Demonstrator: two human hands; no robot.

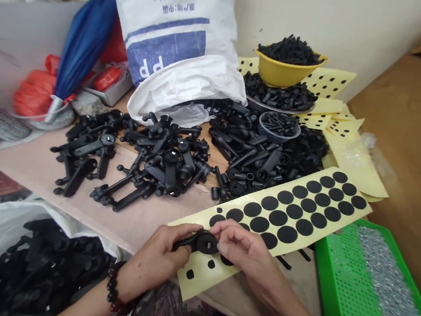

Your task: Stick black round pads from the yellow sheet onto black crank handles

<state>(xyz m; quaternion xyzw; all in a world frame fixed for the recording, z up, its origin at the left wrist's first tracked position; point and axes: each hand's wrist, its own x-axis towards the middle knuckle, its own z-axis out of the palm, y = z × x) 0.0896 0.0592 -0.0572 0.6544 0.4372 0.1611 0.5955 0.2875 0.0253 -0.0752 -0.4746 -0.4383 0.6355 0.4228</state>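
Note:
My left hand (163, 254), a beaded bracelet at its wrist, is closed around a black plastic handle part (206, 242). The part's round end faces up and shows a small metal piece in its centre. My right hand (241, 242) is pinched at the right edge of that round end; whatever is between its fingertips is hidden. Beneath both hands lies a pale yellow sheet (196, 283) with rows of round black stickers (287, 234). Towards its near left corner, small black dots (190, 274) are left where larger rounds are absent.
Heaps of black plastic parts (157, 157) cover the table's middle. A white sack (179, 27) stands behind them, beside a yellow bowl (287, 70) of small black pieces. At right, a green tray (355, 291) holds small metal pieces. An open bag (41, 270) of black parts sits lower left.

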